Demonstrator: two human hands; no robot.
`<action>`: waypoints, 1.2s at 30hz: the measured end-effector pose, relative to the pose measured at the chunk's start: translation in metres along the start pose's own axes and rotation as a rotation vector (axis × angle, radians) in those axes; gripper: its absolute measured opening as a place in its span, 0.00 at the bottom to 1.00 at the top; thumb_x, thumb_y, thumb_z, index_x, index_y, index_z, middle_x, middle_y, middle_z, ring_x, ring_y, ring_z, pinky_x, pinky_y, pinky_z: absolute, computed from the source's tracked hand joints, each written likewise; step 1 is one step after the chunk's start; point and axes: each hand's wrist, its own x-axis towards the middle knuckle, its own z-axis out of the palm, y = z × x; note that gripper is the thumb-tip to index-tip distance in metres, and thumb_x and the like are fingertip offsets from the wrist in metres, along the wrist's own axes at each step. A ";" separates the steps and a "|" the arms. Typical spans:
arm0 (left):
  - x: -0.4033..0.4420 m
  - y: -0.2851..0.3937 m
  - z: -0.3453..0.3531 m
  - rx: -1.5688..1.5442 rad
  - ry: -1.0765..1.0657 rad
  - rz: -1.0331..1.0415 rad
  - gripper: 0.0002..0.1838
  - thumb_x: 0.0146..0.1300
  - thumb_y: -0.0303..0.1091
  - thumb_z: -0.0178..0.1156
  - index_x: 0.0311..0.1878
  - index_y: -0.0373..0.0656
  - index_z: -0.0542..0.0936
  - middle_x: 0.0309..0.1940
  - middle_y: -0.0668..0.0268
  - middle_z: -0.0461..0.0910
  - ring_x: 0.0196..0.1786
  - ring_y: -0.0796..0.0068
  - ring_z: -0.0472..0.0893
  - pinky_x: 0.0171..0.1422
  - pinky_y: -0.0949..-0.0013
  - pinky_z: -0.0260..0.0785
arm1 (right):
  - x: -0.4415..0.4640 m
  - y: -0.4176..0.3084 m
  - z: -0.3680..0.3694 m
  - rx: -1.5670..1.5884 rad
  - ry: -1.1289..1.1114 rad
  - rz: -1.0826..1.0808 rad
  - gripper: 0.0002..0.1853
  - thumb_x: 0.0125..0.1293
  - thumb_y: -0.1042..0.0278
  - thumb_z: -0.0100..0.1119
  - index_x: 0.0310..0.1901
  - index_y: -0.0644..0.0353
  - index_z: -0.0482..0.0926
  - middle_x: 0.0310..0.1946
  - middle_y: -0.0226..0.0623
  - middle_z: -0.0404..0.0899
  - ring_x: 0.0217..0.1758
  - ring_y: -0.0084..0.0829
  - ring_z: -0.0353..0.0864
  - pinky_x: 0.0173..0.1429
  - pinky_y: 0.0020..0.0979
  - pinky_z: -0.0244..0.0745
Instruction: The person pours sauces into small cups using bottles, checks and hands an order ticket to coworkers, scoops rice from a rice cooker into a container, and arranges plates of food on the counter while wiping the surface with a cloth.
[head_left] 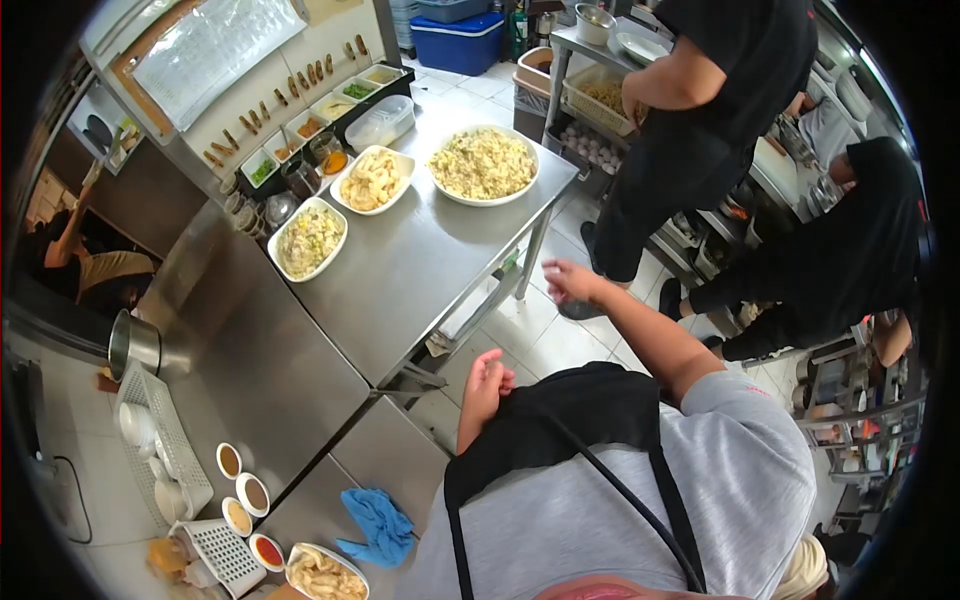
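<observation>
My left hand (pixel 487 384) is held in front of the black apron (pixel 570 405), close to the near edge of the steel table. Its fingers are loosely bent and apart, with nothing visible in them. My right hand (pixel 573 283) reaches forward over the tiled floor, just off the table's right side. Its fingers curl a little and hold nothing that I can see. Nearest on the table are a large white bowl of chopped yellowish food (pixel 484 165), a white dish of pale pieces (pixel 373 181) and another of creamy salad-like food (pixel 308 240).
Small trays of toppings (pixel 300 125) line the table's back edge. A blue cloth (pixel 377 525), sauce bowls (pixel 252 493) and a white basket (pixel 165 440) sit at lower left. One person in black (pixel 700 130) stands at a shelf; another (pixel 830 250) bends at right.
</observation>
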 end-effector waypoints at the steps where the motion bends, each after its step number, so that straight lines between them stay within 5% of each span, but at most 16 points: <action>1: 0.000 0.002 -0.005 -0.014 0.023 0.014 0.17 0.61 0.37 0.46 0.51 0.41 0.63 0.28 0.66 0.72 0.28 0.81 0.71 0.33 0.78 0.64 | 0.011 -0.025 0.002 0.091 0.037 0.004 0.20 0.58 0.58 0.47 0.50 0.57 0.61 0.21 0.35 0.72 0.19 0.25 0.73 0.22 0.25 0.68; 5: -0.007 0.012 -0.019 -0.144 0.104 0.027 0.17 0.63 0.39 0.43 0.52 0.42 0.61 0.29 0.64 0.72 0.29 0.77 0.73 0.35 0.76 0.67 | 0.048 -0.093 0.014 0.440 0.237 0.037 0.25 0.58 0.58 0.47 0.54 0.54 0.52 0.24 0.37 0.71 0.18 0.26 0.72 0.19 0.25 0.67; 10: -0.010 0.018 -0.033 -0.360 0.176 0.050 0.16 0.62 0.38 0.45 0.50 0.43 0.64 0.28 0.65 0.73 0.28 0.79 0.73 0.35 0.75 0.67 | 0.098 -0.110 0.007 0.581 0.159 0.058 0.13 0.59 0.59 0.43 0.41 0.57 0.63 0.22 0.34 0.69 0.17 0.28 0.71 0.16 0.28 0.66; 13: -0.003 0.022 -0.047 -0.209 0.337 0.047 0.15 0.62 0.38 0.46 0.49 0.43 0.65 0.27 0.65 0.73 0.26 0.78 0.73 0.33 0.75 0.68 | 0.102 -0.115 0.001 0.539 0.165 0.119 0.11 0.57 0.64 0.44 0.41 0.57 0.64 0.20 0.34 0.69 0.16 0.27 0.70 0.15 0.28 0.66; 18: 0.028 0.084 -0.061 -0.209 0.420 0.407 0.12 0.62 0.36 0.45 0.46 0.40 0.66 0.25 0.66 0.73 0.25 0.79 0.71 0.31 0.77 0.66 | 0.105 -0.109 -0.015 0.485 0.112 0.157 0.13 0.55 0.69 0.44 0.44 0.58 0.63 0.19 0.32 0.70 0.14 0.24 0.71 0.14 0.25 0.68; 21: 0.074 0.109 -0.047 -0.146 0.447 0.493 0.15 0.62 0.35 0.45 0.49 0.39 0.64 0.30 0.63 0.73 0.32 0.78 0.71 0.37 0.75 0.65 | 0.100 -0.105 -0.039 0.347 0.013 0.138 0.14 0.54 0.69 0.45 0.43 0.61 0.67 0.22 0.34 0.73 0.17 0.23 0.74 0.17 0.23 0.69; 24: 0.130 0.123 0.005 0.087 0.709 0.522 0.20 0.62 0.35 0.44 0.55 0.37 0.59 0.41 0.58 0.70 0.41 0.75 0.70 0.46 0.73 0.62 | 0.102 -0.109 -0.065 0.160 -0.098 0.145 0.17 0.53 0.67 0.48 0.45 0.61 0.69 0.24 0.35 0.75 0.18 0.23 0.75 0.19 0.22 0.70; 25: 0.154 0.115 0.010 0.090 0.676 0.538 0.26 0.61 0.34 0.44 0.60 0.35 0.52 0.55 0.51 0.59 0.55 0.67 0.63 0.58 0.69 0.55 | 0.103 -0.107 -0.072 0.165 -0.124 0.104 0.21 0.51 0.68 0.50 0.48 0.63 0.64 0.23 0.36 0.74 0.17 0.24 0.74 0.16 0.21 0.67; 28: 0.216 0.096 0.022 0.317 0.712 0.682 0.30 0.60 0.35 0.44 0.62 0.34 0.46 0.60 0.46 0.49 0.62 0.60 0.54 0.63 0.65 0.47 | 0.093 -0.124 -0.089 0.096 -0.160 -0.045 0.33 0.47 0.65 0.54 0.54 0.65 0.54 0.27 0.38 0.73 0.16 0.21 0.73 0.13 0.19 0.63; 29: 0.230 0.096 0.023 0.307 0.641 0.671 0.32 0.60 0.36 0.43 0.62 0.34 0.42 0.62 0.44 0.43 0.66 0.57 0.46 0.65 0.62 0.40 | 0.108 -0.116 -0.094 0.042 -0.217 -0.004 0.44 0.45 0.59 0.58 0.60 0.64 0.42 0.36 0.46 0.72 0.30 0.29 0.77 0.26 0.28 0.71; 32: 0.250 0.112 0.037 0.538 0.758 0.606 0.33 0.60 0.35 0.43 0.62 0.33 0.40 0.62 0.43 0.42 0.66 0.56 0.45 0.66 0.62 0.38 | 0.117 -0.110 -0.096 -0.148 -0.142 -0.124 0.55 0.46 0.46 0.58 0.61 0.62 0.28 0.49 0.57 0.63 0.49 0.43 0.70 0.48 0.41 0.66; 33: 0.253 0.115 0.037 0.537 0.739 0.666 0.34 0.60 0.38 0.41 0.62 0.31 0.39 0.62 0.42 0.42 0.66 0.53 0.43 0.66 0.57 0.34 | 0.120 -0.112 -0.098 -0.274 -0.157 -0.165 0.55 0.46 0.42 0.56 0.61 0.62 0.27 0.52 0.59 0.58 0.53 0.46 0.63 0.52 0.43 0.60; 36: 0.236 0.151 0.081 1.203 0.871 0.328 0.35 0.61 0.42 0.39 0.62 0.30 0.38 0.62 0.42 0.43 0.65 0.48 0.41 0.65 0.50 0.30 | 0.118 -0.129 -0.105 -0.657 -0.175 -0.250 0.55 0.47 0.33 0.49 0.62 0.60 0.28 0.59 0.63 0.42 0.63 0.53 0.47 0.60 0.49 0.47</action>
